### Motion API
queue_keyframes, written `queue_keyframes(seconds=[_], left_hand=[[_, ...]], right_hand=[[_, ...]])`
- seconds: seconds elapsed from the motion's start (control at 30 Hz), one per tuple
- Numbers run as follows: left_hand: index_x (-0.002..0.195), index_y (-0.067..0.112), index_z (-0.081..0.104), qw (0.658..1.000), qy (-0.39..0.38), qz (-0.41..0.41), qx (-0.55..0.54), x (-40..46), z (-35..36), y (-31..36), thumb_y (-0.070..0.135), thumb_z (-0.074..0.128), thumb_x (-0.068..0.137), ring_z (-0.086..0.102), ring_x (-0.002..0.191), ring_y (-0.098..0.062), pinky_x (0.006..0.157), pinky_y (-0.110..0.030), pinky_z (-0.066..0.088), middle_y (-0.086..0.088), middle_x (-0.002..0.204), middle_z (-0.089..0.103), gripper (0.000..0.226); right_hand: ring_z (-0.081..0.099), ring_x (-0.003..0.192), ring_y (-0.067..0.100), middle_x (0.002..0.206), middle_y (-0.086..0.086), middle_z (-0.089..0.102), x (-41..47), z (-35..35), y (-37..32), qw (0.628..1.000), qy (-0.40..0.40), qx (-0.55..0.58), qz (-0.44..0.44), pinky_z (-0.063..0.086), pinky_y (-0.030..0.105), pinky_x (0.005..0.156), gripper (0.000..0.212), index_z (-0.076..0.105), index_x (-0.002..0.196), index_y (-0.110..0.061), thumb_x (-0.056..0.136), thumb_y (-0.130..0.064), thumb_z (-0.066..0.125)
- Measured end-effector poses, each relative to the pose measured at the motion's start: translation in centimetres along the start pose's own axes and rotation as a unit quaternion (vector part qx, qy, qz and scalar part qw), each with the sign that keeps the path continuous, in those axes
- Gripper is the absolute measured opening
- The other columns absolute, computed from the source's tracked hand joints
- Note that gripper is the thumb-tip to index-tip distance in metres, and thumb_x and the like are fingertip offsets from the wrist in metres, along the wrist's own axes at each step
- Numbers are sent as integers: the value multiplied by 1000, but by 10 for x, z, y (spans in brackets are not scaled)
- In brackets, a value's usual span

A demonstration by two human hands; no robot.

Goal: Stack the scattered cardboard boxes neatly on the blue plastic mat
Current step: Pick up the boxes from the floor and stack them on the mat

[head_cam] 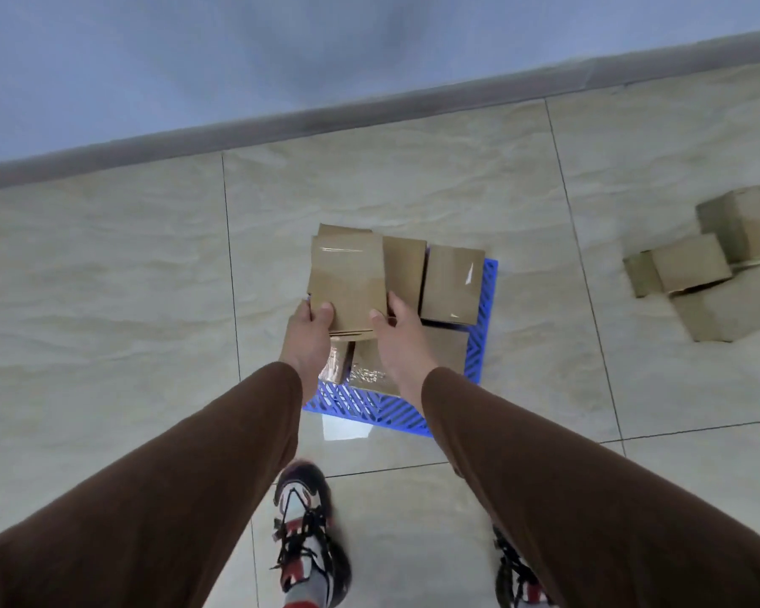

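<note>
gripping the near edge of a taped cardboard box, left hand and right hand hold it over boxes stacked on the blue plastic mat; more loose boxes lie on the floor at right.

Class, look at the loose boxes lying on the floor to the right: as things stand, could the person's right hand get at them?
Probably not yet. The right hand and left hand both grip a box over the blue mat, and the loose boxes lie well aside across bare floor tiles.
</note>
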State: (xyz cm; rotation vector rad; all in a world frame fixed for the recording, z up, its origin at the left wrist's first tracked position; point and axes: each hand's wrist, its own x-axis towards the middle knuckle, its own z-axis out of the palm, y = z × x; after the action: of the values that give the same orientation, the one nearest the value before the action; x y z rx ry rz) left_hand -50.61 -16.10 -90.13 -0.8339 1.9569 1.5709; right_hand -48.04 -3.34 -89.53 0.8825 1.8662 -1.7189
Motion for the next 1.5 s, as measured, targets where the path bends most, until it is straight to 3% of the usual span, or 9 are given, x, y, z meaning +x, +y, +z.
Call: queue_keyframes(seconds=[0.13, 0.27, 0.63, 0.77, 1.03, 1.13, 1.2, 1.33, 1.5], left_hand=[[108, 27, 61, 999, -21, 26, 24, 48, -25, 4, 16, 44, 101, 66, 99, -22, 95, -40, 52, -3, 109, 71, 21], [135, 21, 52, 996, -33, 37, 71, 89, -37, 0, 20, 45, 98, 62, 117, -23, 108, -45, 46, -3, 127, 65, 38], [143, 31, 47, 992, -60, 37, 100, 122, -40, -10, 21, 43, 97, 61, 120, -16, 111, -43, 43, 6, 130, 65, 48], [143, 33, 47, 993, -59, 39, 92, 124, -39, -9, 21, 42, 97, 61, 120, -15, 111, -42, 43, 8, 130, 65, 48], [150, 32, 40, 992, -45, 43, 108, 127, -36, -6, 18, 41, 101, 57, 124, -16, 112, -35, 41, 7, 137, 60, 51], [158, 29, 25, 994, -12, 31, 106, 119, -34, -3, 23, 45, 103, 46, 136, -15, 115, -30, 32, 7, 150, 45, 59], [158, 27, 24, 989, 19, 64, 129, 109, -33, 0, 26, 48, 102, 34, 146, -16, 121, -37, 27, 5, 161, 33, 61], [158, 21, 25, 962, 54, 155, 217, 79, -13, 11, 30, 49, 101, 15, 154, -16, 125, -40, 16, 0, 167, 17, 62], [157, 20, 25, 957, -6, 194, 217, 26, 44, 27, 32, 54, 99, 21, 152, -14, 125, -38, 18, 1, 164, 26, 66]], right_hand=[[60, 100, 10, 125, -6, 63, 32, 34, -3, 998, 23, 44, 28, 42, 26, 87, 42, 46, 144, -24, 102, -21, 53], [62, 94, 7, 122, -6, 63, 61, 54, 0, 997, 35, 58, 39, 47, 24, 81, 40, 46, 142, -24, 103, -17, 51], [59, 86, -4, 124, -9, 62, 90, 68, 13, 995, 57, 63, 59, 43, 14, 70, 46, 44, 148, -23, 104, -10, 48], [61, 101, 4, 134, -7, 61, 92, 70, 12, 995, 53, 61, 55, 44, 19, 83, 49, 42, 151, -25, 104, -10, 47], [59, 97, 0, 140, -7, 58, 93, 64, 10, 997, 40, 48, 50, 43, 15, 76, 53, 39, 154, -27, 104, -10, 48], [55, 120, 6, 149, -8, 49, 85, 55, 6, 996, 38, 60, 46, 42, 21, 98, 56, 33, 157, -27, 105, -14, 49], [43, 141, 14, 158, -5, 42, 78, 44, 4, 996, 51, 67, 38, 35, 30, 114, 57, 33, 157, -28, 105, -19, 51], [38, 145, 15, 157, -5, 42, 62, 5, -1, 995, 69, 72, 20, 32, 36, 118, 59, 36, 156, -31, 100, -33, 56], [40, 145, 15, 158, -3, 42, 36, -61, -8, 992, 100, 79, 4, 35, 45, 119, 75, 39, 154, -28, 87, -52, 61]])
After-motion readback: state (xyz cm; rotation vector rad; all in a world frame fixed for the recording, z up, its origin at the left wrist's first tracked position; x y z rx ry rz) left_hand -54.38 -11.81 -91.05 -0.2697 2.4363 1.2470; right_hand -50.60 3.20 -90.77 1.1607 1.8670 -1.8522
